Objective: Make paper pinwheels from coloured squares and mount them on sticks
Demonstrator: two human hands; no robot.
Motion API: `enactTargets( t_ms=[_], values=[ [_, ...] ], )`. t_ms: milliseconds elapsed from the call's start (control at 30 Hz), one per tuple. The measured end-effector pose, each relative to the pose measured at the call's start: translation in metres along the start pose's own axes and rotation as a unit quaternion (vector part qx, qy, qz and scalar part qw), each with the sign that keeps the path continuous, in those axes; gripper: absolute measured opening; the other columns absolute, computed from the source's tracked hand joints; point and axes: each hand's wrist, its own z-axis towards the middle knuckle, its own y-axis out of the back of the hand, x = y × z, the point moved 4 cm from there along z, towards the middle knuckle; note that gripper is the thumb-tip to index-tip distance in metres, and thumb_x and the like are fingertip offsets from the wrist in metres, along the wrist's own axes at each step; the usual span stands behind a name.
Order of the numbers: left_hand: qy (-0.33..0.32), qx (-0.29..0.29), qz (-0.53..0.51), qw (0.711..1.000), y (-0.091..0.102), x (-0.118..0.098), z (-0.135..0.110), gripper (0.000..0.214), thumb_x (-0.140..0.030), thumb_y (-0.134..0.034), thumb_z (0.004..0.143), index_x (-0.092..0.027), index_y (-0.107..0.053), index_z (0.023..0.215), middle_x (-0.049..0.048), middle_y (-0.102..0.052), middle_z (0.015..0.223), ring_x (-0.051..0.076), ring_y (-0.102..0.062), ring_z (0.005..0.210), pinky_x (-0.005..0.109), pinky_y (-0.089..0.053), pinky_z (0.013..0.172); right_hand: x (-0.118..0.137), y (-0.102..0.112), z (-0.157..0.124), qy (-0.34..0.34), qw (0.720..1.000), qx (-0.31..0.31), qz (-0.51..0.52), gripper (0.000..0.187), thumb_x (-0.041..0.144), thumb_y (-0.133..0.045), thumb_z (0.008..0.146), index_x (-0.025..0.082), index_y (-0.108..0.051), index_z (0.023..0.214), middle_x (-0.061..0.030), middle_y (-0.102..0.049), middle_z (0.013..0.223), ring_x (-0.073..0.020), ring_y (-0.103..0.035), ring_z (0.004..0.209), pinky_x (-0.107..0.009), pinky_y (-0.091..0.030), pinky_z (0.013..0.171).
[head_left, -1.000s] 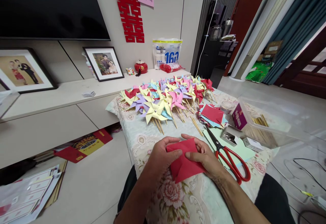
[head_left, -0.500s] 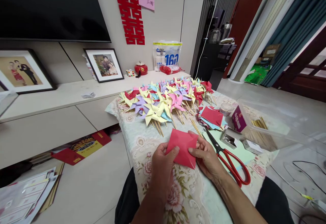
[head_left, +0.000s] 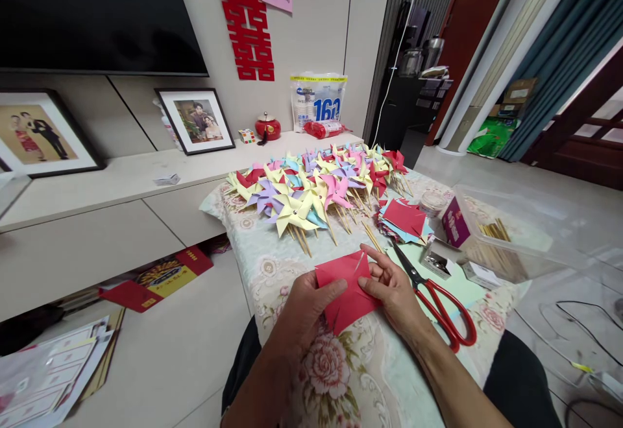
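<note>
A square of red paper (head_left: 348, 305) with cuts running in from its corners is held above the flowered tablecloth. My left hand (head_left: 309, 301) pinches its left edge, thumb on top. On the right edge, my right hand (head_left: 389, 288) grips the same paper with the thumb over it and the fingers behind. Red-handled scissors (head_left: 440, 311) lie just right of my right hand, blades pointing away. Beyond the paper stand many finished paper pinwheels (head_left: 296, 211) on sticks. A stack of coloured paper squares (head_left: 405, 218), red on top, sits past the scissors.
A small open box of metal pins (head_left: 439, 259) and a white box (head_left: 481, 275) lie right of the scissors. Farther right, a clear plastic bin (head_left: 525, 253) holds wooden sticks (head_left: 496, 230). A TV cabinet (head_left: 111, 194) with framed photos runs along the left.
The red paper has turned in my hands and now tilts with one corner toward me. Its cut slits show more clearly. Both hands still hold it; my view shifted slightly.
</note>
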Motion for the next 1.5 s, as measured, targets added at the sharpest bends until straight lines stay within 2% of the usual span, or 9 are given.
enactTargets(
  t_ms=[133,267,400,467,533,633,733,1233,1500],
  values=[
    [-0.022,-0.013,0.05,0.998,0.001,-0.001,0.005,0.028,-0.026,-0.081,0.07,-0.012,-0.078,0.094,0.0079,-0.078,0.077,0.023,-0.07,0.067,0.037,-0.056,0.073,0.002,0.002,0.001,0.035,0.998,-0.01,-0.051,0.066,0.03,-0.086,0.069,0.024,-0.06,0.129,-0.0034,-0.074,0.093,-0.0215,-0.07,0.083,-0.036,-0.053,0.079],
    [-0.046,-0.081,0.018,0.996,0.001,0.001,0.014,0.025,-0.026,-0.08,0.069,-0.012,-0.077,0.089,0.0075,-0.077,0.074,0.022,-0.069,0.064,0.035,-0.055,0.068,0.013,0.012,-0.004,0.157,0.97,-0.102,-0.155,0.046,0.034,-0.079,0.078,0.024,-0.066,0.122,-0.0052,-0.069,0.104,-0.021,-0.064,0.091,-0.037,-0.05,0.085],
    [-0.066,-0.174,-0.041,0.982,-0.003,0.005,0.025,0.026,-0.023,-0.082,0.059,-0.013,-0.075,0.082,0.0061,-0.076,0.071,0.022,-0.069,0.063,0.034,-0.056,0.065,0.029,0.01,-0.016,0.324,0.882,-0.151,-0.307,0.021,0.029,-0.069,0.088,0.026,-0.07,0.108,-0.0059,-0.066,0.1,-0.0227,-0.061,0.092,-0.038,-0.048,0.083],
    [-0.074,-0.198,-0.051,0.976,-0.006,0.007,0.03,0.024,-0.023,-0.081,0.057,-0.013,-0.074,0.078,0.0051,-0.075,0.066,0.021,-0.068,0.06,0.033,-0.055,0.061,0.035,0.002,-0.022,0.388,0.828,-0.122,-0.385,0.011,0.022,-0.067,0.089,0.025,-0.07,0.098,-0.0056,-0.066,0.094,-0.0229,-0.062,0.088,-0.037,-0.048,0.078],
    [-0.079,-0.208,-0.052,0.974,-0.008,0.009,0.035,0.02,-0.024,-0.079,0.058,-0.013,-0.073,0.074,0.003,-0.072,0.063,0.018,-0.064,0.056,0.03,-0.053,0.058,0.036,-0.007,-0.024,0.42,0.792,-0.076,-0.437,0.011,0.016,-0.065,0.089,0.024,-0.07,0.094,-0.0048,-0.067,0.087,-0.0223,-0.062,0.084,-0.037,-0.048,0.076],
    [-0.095,-0.213,-0.051,0.971,-0.01,0.01,0.04,0.017,-0.023,-0.079,0.057,-0.014,-0.07,0.069,-0.0009,-0.069,0.06,0.013,-0.059,0.053,0.026,-0.049,0.056,0.032,-0.016,-0.022,0.43,0.765,-0.03,-0.479,0.015,0.011,-0.063,0.089,0.024,-0.069,0.094,-0.0043,-0.069,0.083,-0.0223,-0.062,0.082,-0.038,-0.049,0.076],
    [-0.107,-0.217,-0.053,0.969,-0.01,0.01,0.042,0.016,-0.022,-0.079,0.056,-0.015,-0.069,0.068,-0.0029,-0.068,0.059,0.012,-0.058,0.053,0.025,-0.048,0.056,0.026,-0.017,-0.017,0.422,0.754,-0.017,-0.503,0.017,0.01,-0.061,0.089,0.024,-0.068,0.095,-0.005,-0.069,0.084,-0.0232,-0.061,0.085,-0.039,-0.05,0.077],
    [-0.121,-0.219,-0.069,0.966,-0.002,0.01,0.044,0.019,-0.024,-0.078,0.057,-0.018,-0.07,0.074,-0.0008,-0.072,0.069,0.016,-0.063,0.062,0.028,-0.052,0.065,0.022,-0.017,-0.017,0.432,0.739,-0.004,-0.517,0.041,-0.003,-0.044,0.08,0.022,-0.066,0.105,-0.0071,-0.063,0.092,-0.0244,-0.057,0.096,-0.04,-0.051,0.081],
    [-0.131,-0.215,-0.07,0.965,0.0,0.011,0.045,0.02,-0.027,-0.08,0.057,-0.019,-0.07,0.073,-0.0012,-0.071,0.068,0.016,-0.063,0.061,0.028,-0.052,0.065,0.019,-0.02,-0.02,0.411,0.707,0.006,-0.575,0.025,0.004,-0.048,0.088,0.021,-0.063,0.098,-0.0071,-0.06,0.09,-0.0236,-0.053,0.088,-0.04,-0.044,0.077]
  ],
)
